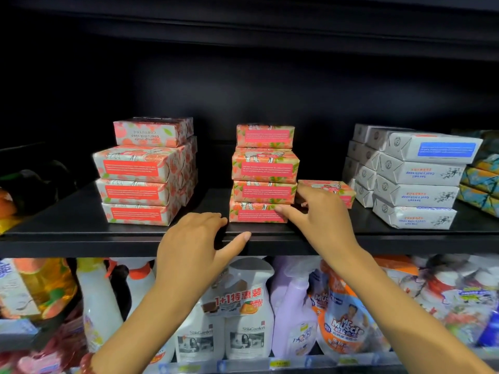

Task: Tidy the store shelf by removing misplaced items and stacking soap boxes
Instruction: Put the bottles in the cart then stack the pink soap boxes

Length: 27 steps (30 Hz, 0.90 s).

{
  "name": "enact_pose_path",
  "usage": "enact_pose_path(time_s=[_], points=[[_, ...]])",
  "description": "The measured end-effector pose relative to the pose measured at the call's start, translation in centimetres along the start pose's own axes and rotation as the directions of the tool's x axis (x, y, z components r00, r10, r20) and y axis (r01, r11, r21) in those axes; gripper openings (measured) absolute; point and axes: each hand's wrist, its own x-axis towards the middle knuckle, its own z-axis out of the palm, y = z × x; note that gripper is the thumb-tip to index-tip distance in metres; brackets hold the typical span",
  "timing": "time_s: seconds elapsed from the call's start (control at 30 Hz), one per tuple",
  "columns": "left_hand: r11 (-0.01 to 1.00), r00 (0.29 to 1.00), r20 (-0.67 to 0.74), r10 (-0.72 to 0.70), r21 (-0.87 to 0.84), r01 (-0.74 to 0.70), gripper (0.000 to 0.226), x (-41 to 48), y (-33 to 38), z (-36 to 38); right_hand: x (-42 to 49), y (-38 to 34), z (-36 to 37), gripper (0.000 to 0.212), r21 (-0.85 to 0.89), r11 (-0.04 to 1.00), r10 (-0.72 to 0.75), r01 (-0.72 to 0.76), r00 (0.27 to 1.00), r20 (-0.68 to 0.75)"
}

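**Both hands at the middle pile of soap boxes**

On the black shelf (81, 230), toward its left end, stood a pile of pink soap boxes (145, 171), four layers high. The top box was turned so that its print read upside down. This pile sat a little back from the front edge.

The left hand (194, 247) rested on the front edge of the shelf, just left of the middle. Its fingers (213, 218) lay loosely bent on the shelf top and grasped nothing, and its thumb (237, 240) stretched along the front lip. The fingertips came close to the bottom left corner of the middle pile; whether they touched it could not be told.

The middle pile (264, 168) of pink boxes stood near the front edge, red labels facing out. The right hand (321, 217) was at its right side, the thumb (283, 210) against the front of the lowest box and the bent fingers (303, 191) against the end of the box above. Whether it gripped or only pressed could not be told.

Behind that hand a single pink box (340, 188) lay flat, just beside the pile. Further right stood white soap boxes (413, 184) in stacked rows, and patterned boxes (483, 179) filled the right end.

Below the shelf stood bottles (243, 319) in a row.
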Motion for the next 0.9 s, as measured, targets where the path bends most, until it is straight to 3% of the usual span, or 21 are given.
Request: enact_pose_path(time_s=[0.17,0.3,0.4,0.43,0.53,0.63,0.83,0.9], points=[[1.0,1.0,-0.001,0.008,0.002,-0.008,0.061,0.0,-0.1,0.1,0.1,-0.1,0.3,0.038,-0.005,0.999,-0.042,0.042,0.999,0.003],[1.0,1.0,-0.006,0.028,0.008,-0.028,0.062,0.1,-0.2,0.2,0.7,0.7,-1.0,0.042,0.033,0.999,-0.045,0.042,0.995,0.086],[0.998,0.998,-0.02,0.061,0.01,-0.061,0.063,0.2,-0.4,0.3,2.1,2.8,-3.1,0.05,0.063,0.998,0.019,-0.019,1.0,0.003],[0.997,0.997,-0.024,0.075,0.007,-0.075,0.064,0.3,-0.5,0.4,2.6,3.6,-3.6,0.053,0.01,0.999,0.036,-0.036,0.999,0.034],[0.996,0.995,-0.032,0.092,-0.004,-0.092,0.066,0.6,-0.7,0.6,4.0,5.7,-4.0,0.074,-0.186,0.978,0.149,-0.092,0.935,0.322],[0.997,0.996,-0.039,0.078,-0.013,-0.078,0.067,0.7,-0.8,0.8,4.5,6.4,-2.9,0.089,-0.194,0.973,0.201,-0.124,0.866,0.457],[0.996,0.993,-0.081,0.089,0.017,-0.088,0.066,0.4,-0.8,1.1,4.1,6.5,-3.1,0.06,-0.193,0.98,0.119,-0.04,0.9,0.42],[0.995,0.991,-0.094,0.096,0.024,-0.095,0.066,0.3,-0.9,1.2,3.2,6.6,-2.7,0.059,-0.183,0.983,0.046,0.005,0.962,0.269]])
